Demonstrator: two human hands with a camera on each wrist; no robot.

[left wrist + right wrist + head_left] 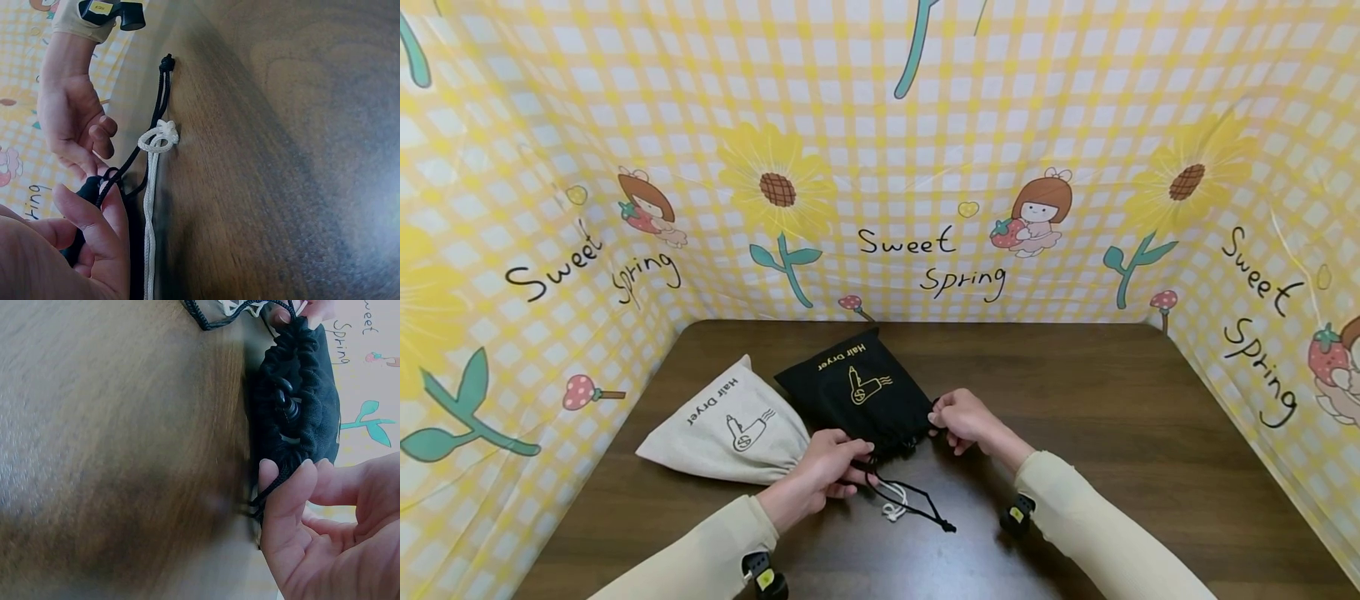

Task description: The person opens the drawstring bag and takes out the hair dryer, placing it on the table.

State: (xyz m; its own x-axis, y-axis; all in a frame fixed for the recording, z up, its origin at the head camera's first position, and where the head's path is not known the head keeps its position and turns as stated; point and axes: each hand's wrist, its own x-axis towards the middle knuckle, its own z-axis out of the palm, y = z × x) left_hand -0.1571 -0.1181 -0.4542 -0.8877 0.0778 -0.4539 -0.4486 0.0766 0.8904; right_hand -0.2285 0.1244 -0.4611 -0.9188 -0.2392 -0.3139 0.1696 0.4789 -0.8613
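Observation:
A black drawstring bag (865, 392) with yellow "Hair Dryer" print lies on the table with its gathered mouth toward me. My left hand (820, 475) pinches the left corner of that mouth, by the black cord (155, 100). The right corner of the mouth is pinched between the thumb and fingers of my right hand (968, 421). The right wrist view shows the mouth (300, 381) partly spread, with a dark ribbed piece (289, 406) inside; the rest of the contents is hidden. A beige drawstring bag (715, 425) with the same print in black lies beside it, partly behind my left hand.
A knotted white cord (893, 504) trails from the beige bag, across the loose black cord on the dark wooden table (1112, 417). A yellow checked cloth (887, 167) with printed flowers rises behind and at both sides of the table.

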